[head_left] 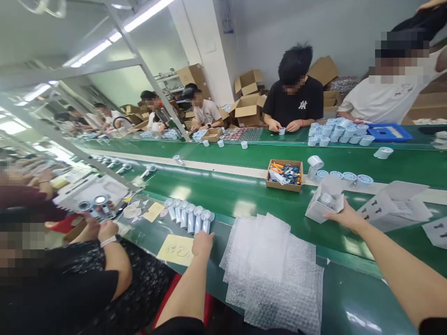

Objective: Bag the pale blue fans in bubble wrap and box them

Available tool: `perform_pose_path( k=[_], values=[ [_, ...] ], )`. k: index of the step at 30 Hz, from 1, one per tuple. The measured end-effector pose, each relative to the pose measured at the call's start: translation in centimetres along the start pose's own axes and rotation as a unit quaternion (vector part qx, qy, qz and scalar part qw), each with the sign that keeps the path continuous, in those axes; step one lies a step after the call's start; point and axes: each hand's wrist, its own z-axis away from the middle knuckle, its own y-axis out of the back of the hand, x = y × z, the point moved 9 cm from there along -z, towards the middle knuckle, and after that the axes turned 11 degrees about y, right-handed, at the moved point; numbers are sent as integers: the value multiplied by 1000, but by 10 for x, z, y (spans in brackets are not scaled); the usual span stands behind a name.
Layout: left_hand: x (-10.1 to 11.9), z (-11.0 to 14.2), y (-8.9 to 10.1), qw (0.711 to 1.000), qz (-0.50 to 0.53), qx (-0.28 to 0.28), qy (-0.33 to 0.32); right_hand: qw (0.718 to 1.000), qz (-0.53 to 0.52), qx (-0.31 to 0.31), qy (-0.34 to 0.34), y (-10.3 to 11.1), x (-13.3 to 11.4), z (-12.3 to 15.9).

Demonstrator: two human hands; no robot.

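Observation:
My left hand [203, 244] is closed around the lower end of the nearest light-blue cylinder in a row of light-blue cylinders [190, 218] with round, pale ends. Beside it lies a yellow paper [174, 250] with handwriting. My right hand [345, 216] grips the side of a small white box [316, 207], its flaps up and a clear-wrapped item inside. That box is over the green conveyor belt. Between my arms lies a stack of bubble-wrap bags [270, 270].
More white boxes [394, 207] stand right of my right hand. A cardboard tray of tools [284, 175] sits across the belt [216, 186], near light-blue cups [349, 177]. A co-worker's hands [99, 228] hold a device at left. Other people sit along the far side.

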Motion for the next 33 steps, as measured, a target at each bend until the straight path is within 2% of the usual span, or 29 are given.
perform_pose_path(
  k=[2,4,6,8,10,11,12,13,14,15,16,18,20,21,23,24,25,28,30,33],
  values=[
    [-4,-14,-4,1000,-10,-19,11,1000,11,-5,-14,1,-2,0],
    [-4,-23,-6,999,-12,-36,8,999,22,23,-31,9,-11,13],
    [0,-22,-12,998,-11,-55,-9,995,-12,76,-66,12,-17,42],
    [10,-1,-25,995,37,-92,-29,984,-71,103,-128,-3,-18,88],
    [25,44,-52,966,170,-188,-45,974,-122,62,-183,-43,-22,137],
    [35,75,-69,930,256,-260,-49,964,-162,19,-208,-70,-25,160],
    [45,110,-87,884,313,-342,-59,944,-229,-31,-237,-99,-29,180],
    [54,146,-104,844,331,-416,-71,909,-313,-66,-268,-124,-35,197],
    [60,181,-120,811,320,-482,-92,872,-386,-74,-293,-140,-40,209],
    [64,211,-131,786,290,-531,-129,839,-441,-59,-313,-146,-42,216],
    [67,236,-140,771,240,-559,-188,818,-473,-25,-327,-142,-40,220],
    [69,270,-150,746,93,-549,-366,811,-474,51,-338,-112,-27,222],
    [63,289,-160,691,-89,-460,-550,817,-459,86,-338,-72,-15,228],
    [58,294,-168,655,-174,-403,-615,820,-451,97,-338,-52,-9,233],
    [53,297,-184,597,-287,-307,-683,826,-430,110,-348,-20,0,251],
    [54,298,-189,590,-310,-281,-691,826,-421,110,-357,-9,4,262],
    [56,298,-193,598,-315,-270,-686,825,-417,107,-366,-2,6,274],
    [62,299,-191,653,-284,-285,-642,815,-427,93,-380,3,8,305],
    [65,299,-173,689,-247,-292,-615,805,-444,83,-384,-1,6,322],
    [75,299,-127,752,-96,-339,-557,777,-478,51,-407,-9,2,340]
  ],
)
